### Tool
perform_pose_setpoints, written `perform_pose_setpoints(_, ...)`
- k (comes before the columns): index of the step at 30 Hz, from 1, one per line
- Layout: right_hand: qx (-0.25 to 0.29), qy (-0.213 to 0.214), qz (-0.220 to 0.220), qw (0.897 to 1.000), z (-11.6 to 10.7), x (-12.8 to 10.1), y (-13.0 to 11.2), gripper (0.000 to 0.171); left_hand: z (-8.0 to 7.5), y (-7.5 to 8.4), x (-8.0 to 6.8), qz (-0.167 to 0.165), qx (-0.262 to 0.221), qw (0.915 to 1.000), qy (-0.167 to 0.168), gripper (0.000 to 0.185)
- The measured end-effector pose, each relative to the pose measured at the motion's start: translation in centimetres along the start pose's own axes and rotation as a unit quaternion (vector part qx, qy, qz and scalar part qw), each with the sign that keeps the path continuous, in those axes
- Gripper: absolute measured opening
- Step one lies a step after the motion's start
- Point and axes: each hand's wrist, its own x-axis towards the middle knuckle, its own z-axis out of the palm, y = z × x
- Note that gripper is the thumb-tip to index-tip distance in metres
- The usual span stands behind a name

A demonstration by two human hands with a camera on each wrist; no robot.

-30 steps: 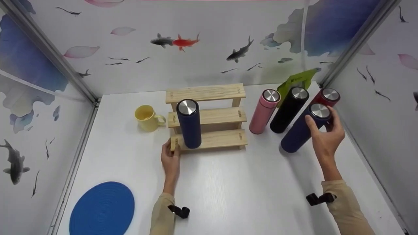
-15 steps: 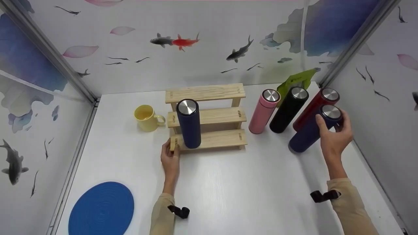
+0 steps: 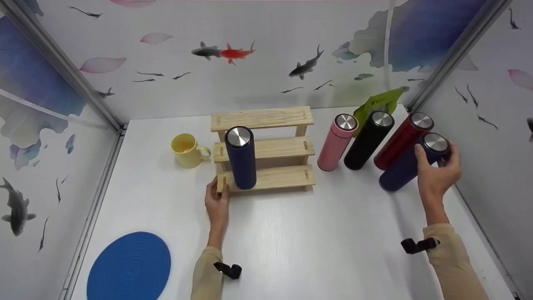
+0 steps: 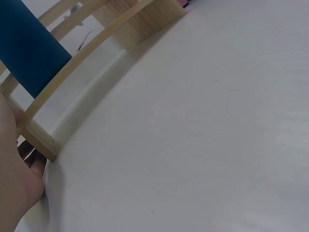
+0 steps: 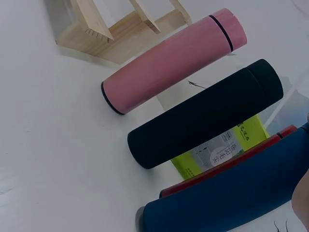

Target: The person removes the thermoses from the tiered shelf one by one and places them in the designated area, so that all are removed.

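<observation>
My right hand [image 3: 438,177] grips a dark blue thermos bottle [image 3: 406,166] near its silver lid, thumb on one side and fingers round the other. That bottle stands in front of a red thermos bottle [image 3: 399,143], which it partly covers in the right wrist view. Left of them stand a black thermos [image 5: 207,113] and a pink thermos [image 5: 174,60]. My left hand [image 3: 216,204] pinches the left end of the lowest step of a three-tier wooden rack [image 3: 287,177]. On that step another dark blue thermos [image 3: 242,162] stands upright, close to my left hand.
A yellow mug [image 3: 187,152] stands left of the rack, its handle towards it. A round blue mat [image 3: 131,268] lies at the front left. Behind the black bottle leans a green pouch [image 3: 381,102]. Printed wall panels enclose the white table [image 3: 300,241] at the back and sides.
My right hand has moved to the right with the blue thermos, uncovering more of the red one. The left hand and the rack have stayed in place.
</observation>
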Motion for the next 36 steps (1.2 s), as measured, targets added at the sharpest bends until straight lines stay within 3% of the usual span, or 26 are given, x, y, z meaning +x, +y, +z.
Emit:
perform_pose_setpoints(18, -0.036, 0.013, 0.003, 0.999, -1.1, 0.7, 0.2, 0.062, 0.0, 0.1, 0.1, -0.011, -0.021, 0.9997, -0.005, 0.046)
perform_pose_setpoints(29, -0.082, -0.014, -0.009, 0.996, -1.4, 0.4, -0.5, 0.062, 0.1, 0.1, 0.2, -0.018, -0.020, 0.9996, -0.009, 0.046)
perform_pose_setpoints(36, -0.077, -0.032, -0.022, 0.996, -1.8, 0.6, -1.8, 0.062, 0.2, 0.0, 0.1, -0.018, -0.019, 0.9996, -0.007, 0.046)
